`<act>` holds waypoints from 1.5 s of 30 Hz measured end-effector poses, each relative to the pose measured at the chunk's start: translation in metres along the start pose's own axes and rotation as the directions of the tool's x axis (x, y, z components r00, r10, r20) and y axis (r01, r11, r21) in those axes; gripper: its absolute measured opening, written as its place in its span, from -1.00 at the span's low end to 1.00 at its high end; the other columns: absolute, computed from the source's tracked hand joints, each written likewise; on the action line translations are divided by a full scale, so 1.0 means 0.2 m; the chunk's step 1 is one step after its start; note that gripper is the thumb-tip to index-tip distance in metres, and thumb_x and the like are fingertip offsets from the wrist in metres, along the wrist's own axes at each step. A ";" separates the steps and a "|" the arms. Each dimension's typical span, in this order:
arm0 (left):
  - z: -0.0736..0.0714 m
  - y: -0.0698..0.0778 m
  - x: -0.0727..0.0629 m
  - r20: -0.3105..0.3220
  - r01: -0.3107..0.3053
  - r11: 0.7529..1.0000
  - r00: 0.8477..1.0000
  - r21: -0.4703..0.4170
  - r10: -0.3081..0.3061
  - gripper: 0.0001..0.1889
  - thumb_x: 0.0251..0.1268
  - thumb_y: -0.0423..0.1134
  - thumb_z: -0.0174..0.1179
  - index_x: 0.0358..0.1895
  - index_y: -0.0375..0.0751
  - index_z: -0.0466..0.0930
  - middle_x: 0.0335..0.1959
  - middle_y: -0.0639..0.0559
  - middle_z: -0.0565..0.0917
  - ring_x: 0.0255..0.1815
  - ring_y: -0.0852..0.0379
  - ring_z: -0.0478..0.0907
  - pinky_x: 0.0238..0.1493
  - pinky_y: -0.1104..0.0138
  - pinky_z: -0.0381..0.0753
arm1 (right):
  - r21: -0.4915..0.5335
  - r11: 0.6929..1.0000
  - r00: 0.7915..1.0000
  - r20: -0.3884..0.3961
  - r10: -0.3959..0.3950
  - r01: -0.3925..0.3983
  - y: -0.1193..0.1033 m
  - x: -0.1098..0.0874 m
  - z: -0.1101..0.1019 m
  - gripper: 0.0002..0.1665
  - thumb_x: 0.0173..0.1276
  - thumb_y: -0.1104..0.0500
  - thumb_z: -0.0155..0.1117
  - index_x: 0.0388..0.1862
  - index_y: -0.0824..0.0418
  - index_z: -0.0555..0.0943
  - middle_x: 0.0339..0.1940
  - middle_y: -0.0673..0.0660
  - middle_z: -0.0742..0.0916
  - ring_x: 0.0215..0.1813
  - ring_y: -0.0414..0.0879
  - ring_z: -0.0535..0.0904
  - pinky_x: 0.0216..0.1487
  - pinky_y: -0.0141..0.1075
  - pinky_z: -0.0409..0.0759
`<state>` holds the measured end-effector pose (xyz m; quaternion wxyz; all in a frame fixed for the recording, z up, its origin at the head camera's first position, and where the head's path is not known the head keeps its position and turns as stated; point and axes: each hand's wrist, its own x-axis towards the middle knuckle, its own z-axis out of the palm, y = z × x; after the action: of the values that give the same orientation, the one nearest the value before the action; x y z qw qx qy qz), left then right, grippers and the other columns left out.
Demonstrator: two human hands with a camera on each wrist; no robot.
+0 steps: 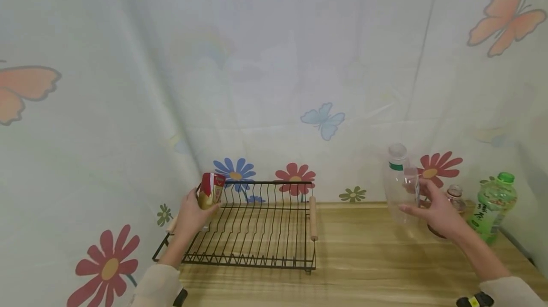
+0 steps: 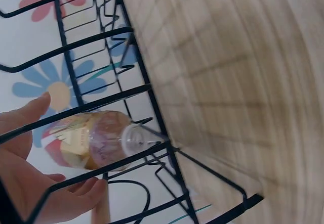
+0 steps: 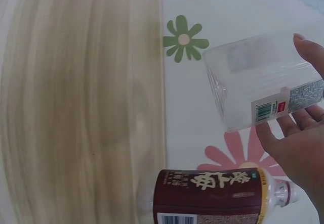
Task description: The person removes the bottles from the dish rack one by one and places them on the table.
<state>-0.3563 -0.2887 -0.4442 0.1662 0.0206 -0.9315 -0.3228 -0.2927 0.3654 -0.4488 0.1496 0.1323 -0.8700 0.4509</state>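
Note:
At the left end of a black wire dish rack (image 1: 252, 265), my left hand (image 1: 194, 214) grips a plastic bottle (image 1: 210, 190) with a red and yellow label. The left wrist view shows this bottle (image 2: 93, 139) upside down, its clear neck toward the rack's bottom wires. Rack wires cross in front of the left hand (image 2: 45, 183). Over on the right, my right hand (image 1: 441, 209) holds a clear, uncapped bottle (image 1: 398, 193) between thumb and fingers. From the right wrist, the clear bottle's (image 3: 253, 77) base is seen raised off the table.
Beside my right hand stands a bottle with a dark red label (image 3: 207, 196). A green-capped bottle (image 1: 494, 207) is farther right. The rack has a wooden handle (image 1: 313, 219) on its right end. Behind the wooden table (image 1: 355, 254) hangs a flowered curtain (image 1: 274, 83).

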 end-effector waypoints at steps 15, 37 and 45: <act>0.05 -0.03 0.02 0.027 0.067 0.997 0.997 0.047 -0.068 -0.04 0.37 -0.01 0.44 0.55 -0.57 0.14 0.33 -0.56 0.47 0.25 -0.45 0.55 0.18 -0.27 0.59 | 0.026 0.999 0.998 0.029 0.047 -0.048 0.17 -0.04 0.05 0.12 0.45 0.04 0.51 0.72 0.26 0.03 0.51 0.48 0.42 0.51 0.51 0.29 0.35 -0.11 0.55; 0.09 -0.10 0.03 -0.034 0.092 0.992 0.995 0.085 -0.090 -0.19 0.36 -0.03 0.46 0.42 -0.54 0.32 0.21 -0.51 0.59 0.11 -0.39 0.64 0.04 -0.21 0.64 | 0.075 0.987 0.988 0.074 0.133 -0.139 0.28 -0.06 0.11 0.18 0.48 0.08 0.48 0.73 0.36 -0.10 0.55 0.58 0.34 0.51 0.62 0.25 0.36 0.29 0.37; 0.12 -0.11 0.05 -0.038 0.099 0.991 0.995 0.093 -0.096 -0.18 0.35 -0.02 0.47 0.43 -0.53 0.32 0.21 -0.49 0.59 0.11 -0.37 0.64 0.03 -0.21 0.65 | 0.050 0.984 0.984 0.059 0.168 -0.171 0.31 -0.07 0.11 0.11 0.49 0.02 0.47 0.68 0.39 -0.02 0.52 0.57 0.38 0.51 0.57 0.30 0.36 0.26 0.41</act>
<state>-0.3747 -0.2933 -0.4713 0.1647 0.0792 -0.9407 -0.2858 -0.3045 0.3831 -0.5120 0.0832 0.0743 -0.8691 0.4819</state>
